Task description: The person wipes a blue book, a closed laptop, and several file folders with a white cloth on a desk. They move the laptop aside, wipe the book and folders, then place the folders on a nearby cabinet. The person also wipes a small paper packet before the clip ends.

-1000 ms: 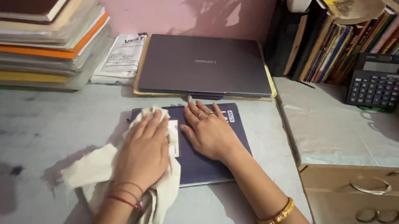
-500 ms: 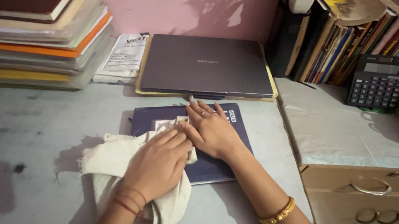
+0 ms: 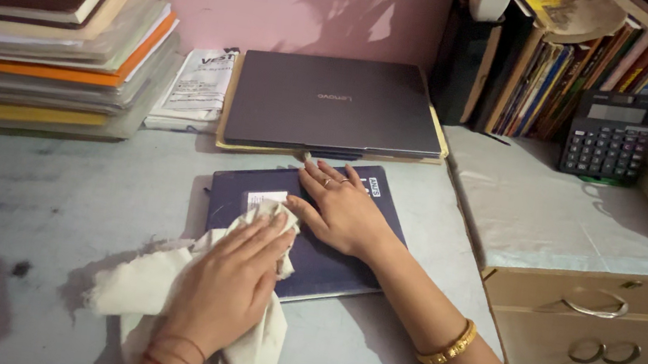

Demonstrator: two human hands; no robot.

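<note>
A dark blue book [image 3: 330,262] with a white label lies flat on the grey desk [image 3: 46,204] in front of me. My left hand [image 3: 227,282] presses a cream cloth [image 3: 151,293] onto the book's left part, fingers flat on top of the cloth. My right hand [image 3: 341,209] rests palm down on the book's right half and holds it still, fingers spread toward its far edge.
A shut grey laptop [image 3: 334,104] lies just beyond the book. A tall stack of files and books [image 3: 51,38] sits at the far left. To the right stand a drawer unit [image 3: 590,317], a calculator [image 3: 610,132] and a row of upright books [image 3: 590,59].
My left hand has slid the cloth back and forth over the book's left part, ending nearer me and to the left. My right hand has stayed in place.
</note>
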